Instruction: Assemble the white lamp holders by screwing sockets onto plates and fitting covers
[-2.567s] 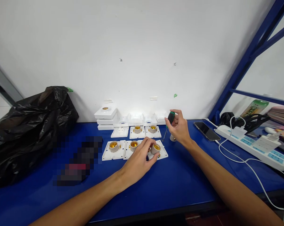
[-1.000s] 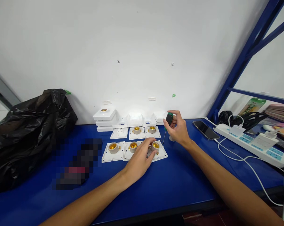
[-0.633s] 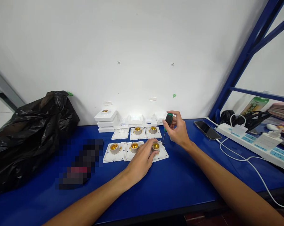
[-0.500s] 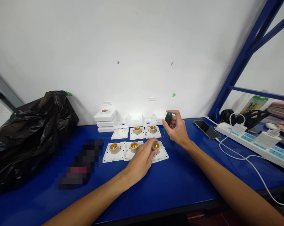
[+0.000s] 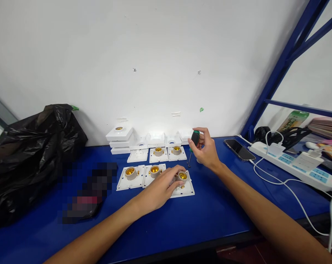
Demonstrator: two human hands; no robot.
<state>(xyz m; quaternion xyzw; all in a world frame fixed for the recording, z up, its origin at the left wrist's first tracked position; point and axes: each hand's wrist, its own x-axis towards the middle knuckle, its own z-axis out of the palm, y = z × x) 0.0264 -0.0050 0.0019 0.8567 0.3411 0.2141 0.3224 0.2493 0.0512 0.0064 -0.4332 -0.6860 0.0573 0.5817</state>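
Note:
My left hand (image 5: 157,187) grips a white square lamp holder plate (image 5: 185,189) with a beige, brass-lined socket (image 5: 182,176), its fingers curled round the socket's left side. My right hand (image 5: 208,150) holds a green-and-black screwdriver (image 5: 194,141) upright, tip down on the blue table (image 5: 204,212) just behind that plate. Two more socket plates (image 5: 130,176) lie to the left in the same row. Behind them sits another row (image 5: 177,153) of plates.
White covers are stacked (image 5: 119,138) along the wall. A black plastic bag (image 5: 30,154) fills the left side. A phone (image 5: 239,149), a white power strip (image 5: 292,168) and loose cables (image 5: 300,209) lie at the right by a blue rack post (image 5: 281,66).
My left hand has pulled the right-hand socket plate slightly nearer and out of line with its row. My right hand keeps the screwdriver upright in about the same place.

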